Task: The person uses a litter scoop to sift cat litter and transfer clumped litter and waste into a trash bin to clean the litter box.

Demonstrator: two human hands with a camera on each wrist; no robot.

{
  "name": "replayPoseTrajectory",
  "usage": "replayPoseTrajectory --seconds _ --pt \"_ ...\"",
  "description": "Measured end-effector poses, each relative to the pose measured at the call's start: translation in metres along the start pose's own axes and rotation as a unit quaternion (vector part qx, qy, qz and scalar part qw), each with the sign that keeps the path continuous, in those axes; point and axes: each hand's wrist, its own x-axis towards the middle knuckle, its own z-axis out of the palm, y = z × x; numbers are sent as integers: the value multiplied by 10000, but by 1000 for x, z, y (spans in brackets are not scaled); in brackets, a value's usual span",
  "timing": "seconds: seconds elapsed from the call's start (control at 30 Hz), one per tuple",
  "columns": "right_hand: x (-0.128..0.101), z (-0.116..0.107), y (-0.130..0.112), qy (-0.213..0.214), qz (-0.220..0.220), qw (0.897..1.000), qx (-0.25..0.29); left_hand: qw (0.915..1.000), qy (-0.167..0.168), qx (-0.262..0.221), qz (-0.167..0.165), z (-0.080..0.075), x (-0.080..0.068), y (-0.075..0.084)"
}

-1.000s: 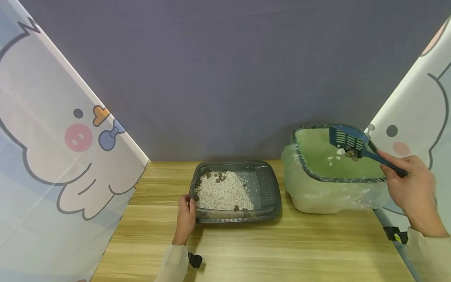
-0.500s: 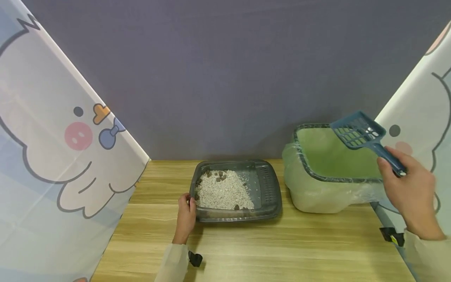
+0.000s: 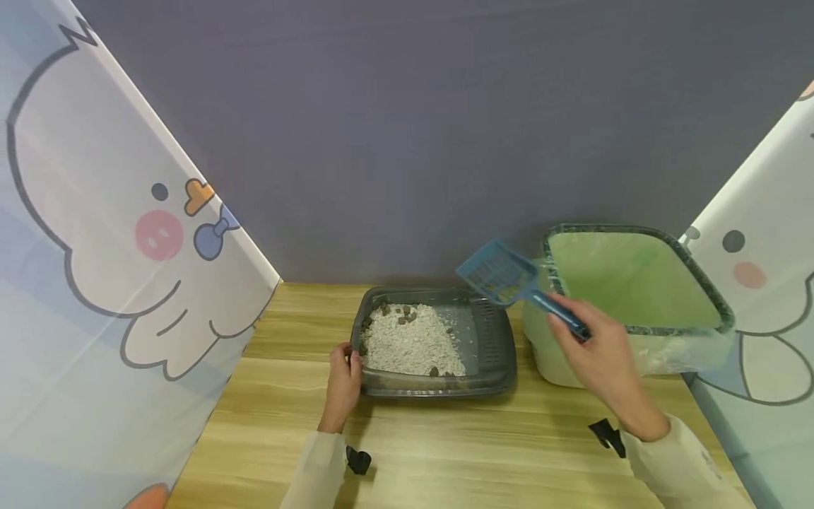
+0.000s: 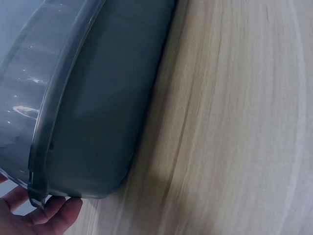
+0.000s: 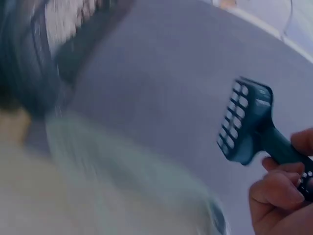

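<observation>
We see the right hand [image 3: 600, 350] curled round the handle of the blue slotted plastic scoop [image 3: 533, 288], aloft near the far edge of the wood-grained table [image 3: 458, 445]. The scoop's long axis slants, head pointing left and away; the left hand [image 3: 343, 382] pinches the left rim of the dark grey rectangular plastic tray [image 3: 439, 387]

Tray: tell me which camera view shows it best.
The head view: nearly all of the tray is in frame, with pale litter inside. The left wrist view shows only part of its wall and rim, touched by the left hand; the right wrist view, only a blurred part, top left.
</observation>
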Motion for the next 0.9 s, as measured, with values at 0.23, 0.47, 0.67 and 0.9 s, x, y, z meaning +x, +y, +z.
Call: replayPoseTrajectory --seconds 0.23,0.47,0.67,0.9 --pt "-6 64 10 -2012 714 9769 -9 10000 22 65 -46 1 0 1" --pt "-2 109 25 -3028 1246 9449 44 10000 55 76 -26 0 2 5" --pt "5 136 35 -3430 1457 9276 -275 10000 3 74 -55 1 2 3" --pt "19 156 45 -3516 1710 9182 -640 9999 16 127 -75 3 2 2"
